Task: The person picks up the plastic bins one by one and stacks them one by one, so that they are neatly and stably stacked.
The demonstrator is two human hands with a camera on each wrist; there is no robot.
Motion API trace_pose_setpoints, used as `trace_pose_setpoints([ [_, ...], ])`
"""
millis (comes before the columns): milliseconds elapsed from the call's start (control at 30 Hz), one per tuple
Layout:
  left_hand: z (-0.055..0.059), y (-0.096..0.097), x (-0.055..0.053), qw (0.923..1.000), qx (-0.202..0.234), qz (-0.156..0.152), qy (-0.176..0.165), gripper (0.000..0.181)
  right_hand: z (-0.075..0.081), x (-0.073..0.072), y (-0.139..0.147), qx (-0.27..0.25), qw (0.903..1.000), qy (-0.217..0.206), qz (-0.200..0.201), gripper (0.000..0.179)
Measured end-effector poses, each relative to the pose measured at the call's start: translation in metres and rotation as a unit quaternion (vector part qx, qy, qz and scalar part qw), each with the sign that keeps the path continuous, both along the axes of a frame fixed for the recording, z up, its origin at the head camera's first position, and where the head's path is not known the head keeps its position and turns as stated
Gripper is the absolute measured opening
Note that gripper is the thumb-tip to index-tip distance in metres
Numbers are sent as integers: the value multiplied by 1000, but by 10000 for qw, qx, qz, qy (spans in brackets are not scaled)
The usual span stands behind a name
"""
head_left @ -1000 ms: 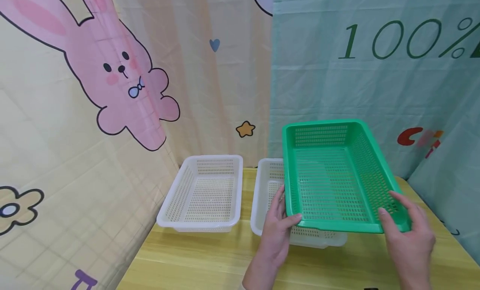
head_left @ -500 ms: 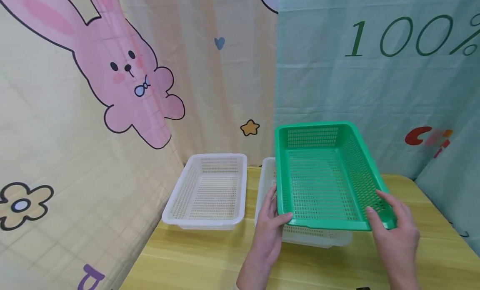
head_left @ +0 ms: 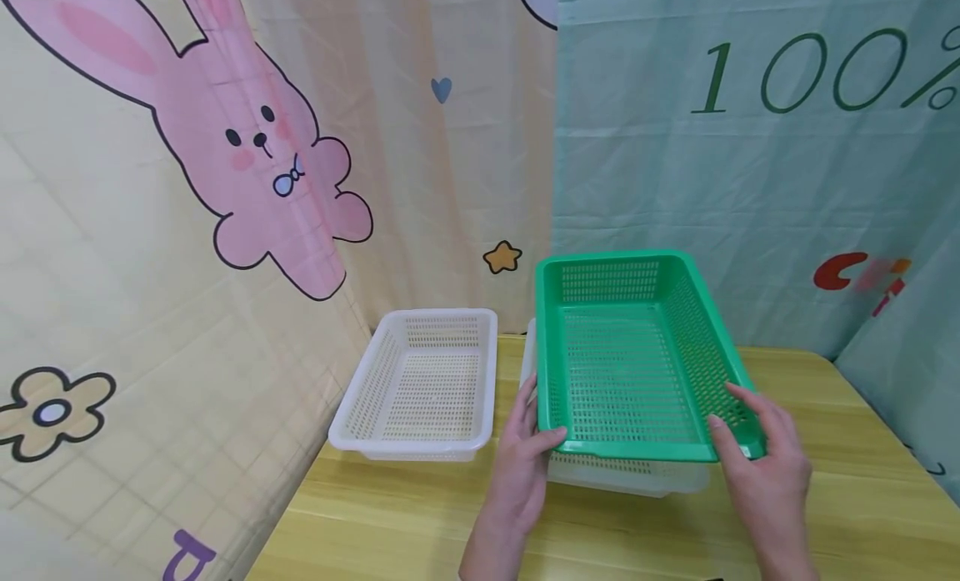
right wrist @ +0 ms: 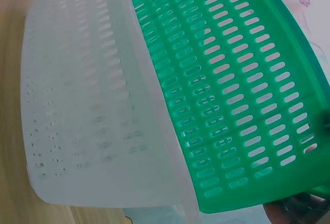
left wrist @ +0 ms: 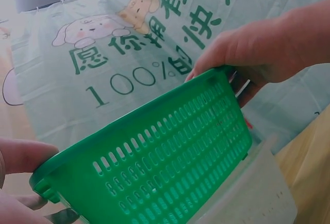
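A green slotted plastic basket (head_left: 622, 373) is held between both hands, over a white basket (head_left: 630, 477) that it mostly hides in the head view. My left hand (head_left: 517, 464) grips its near left corner, thumb on the rim and fingers beneath. At the near right corner my right hand (head_left: 765, 473) pinches the rim, thumb and forefinger on the inner side. In the left wrist view the green basket (left wrist: 165, 152) is tilted, its near wall facing the camera. The right wrist view has the green basket (right wrist: 232, 90) partly down behind the white basket's rim (right wrist: 160, 105).
A second white basket (head_left: 412, 398) stands on the wooden table (head_left: 390, 514) to the left. Printed curtains (head_left: 450, 172) hang close behind and beside the table. A small dark thing, too cut off to identify, shows at the bottom edge.
Both hands have carried the green basket to the left and slightly lower, more squarely over the white basket. The head view has also shifted a little. Both hands keep their hold.
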State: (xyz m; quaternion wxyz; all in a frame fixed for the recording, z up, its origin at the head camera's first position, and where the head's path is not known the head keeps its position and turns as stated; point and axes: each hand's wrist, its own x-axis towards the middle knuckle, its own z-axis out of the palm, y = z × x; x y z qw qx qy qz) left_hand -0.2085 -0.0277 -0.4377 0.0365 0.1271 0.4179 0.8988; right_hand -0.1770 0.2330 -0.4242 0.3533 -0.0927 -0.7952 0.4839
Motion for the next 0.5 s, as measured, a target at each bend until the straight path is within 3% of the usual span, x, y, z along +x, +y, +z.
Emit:
trace_pose_setpoints([
  [500, -6, -15, -2, 9999, -102, 104, -24, 82, -10, -2, -13, 4, 9998, 87, 153, 48],
])
